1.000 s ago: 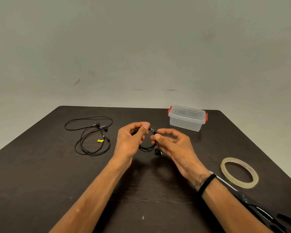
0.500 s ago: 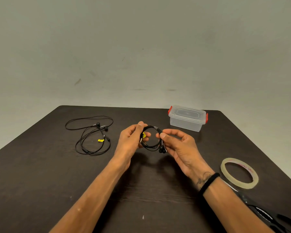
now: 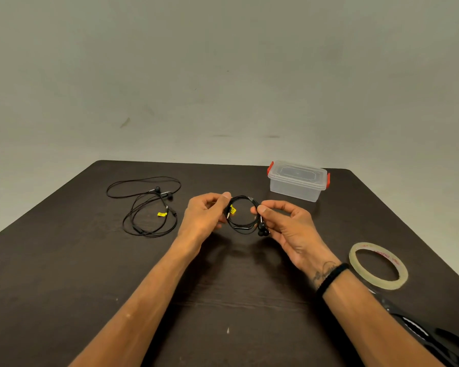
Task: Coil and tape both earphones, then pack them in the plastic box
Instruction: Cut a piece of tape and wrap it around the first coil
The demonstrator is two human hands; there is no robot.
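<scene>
Above the middle of the dark table [image 3: 64, 274], both hands hold one black earphone [image 3: 243, 227] wound into a small round coil. The left hand [image 3: 203, 217] pinches the coil's left side between thumb and fingertips, right where a yellow tag and the metal plug sit. The right hand [image 3: 289, 229] pinches the coil's right side between thumb and forefinger, its other fingers loosely spread; the two earbuds hang together just below that pinch. The coil is held upright, clear of the table.

The second earphone [image 3: 146, 207] lies loose and uncoiled toward the far left corner, its cord sprawled in wide loops (it carries a yellow tag too).

The clear plastic box [image 3: 297, 181] stands near the far right corner, its lid on and a red clip at each end. A roll of clear tape [image 3: 378, 264] lies flat by the right edge. A black wristband [image 3: 331, 278] circles the right wrist, and dark scissors [image 3: 435, 337] lie at the near right corner, partly cut off by the frame.
</scene>
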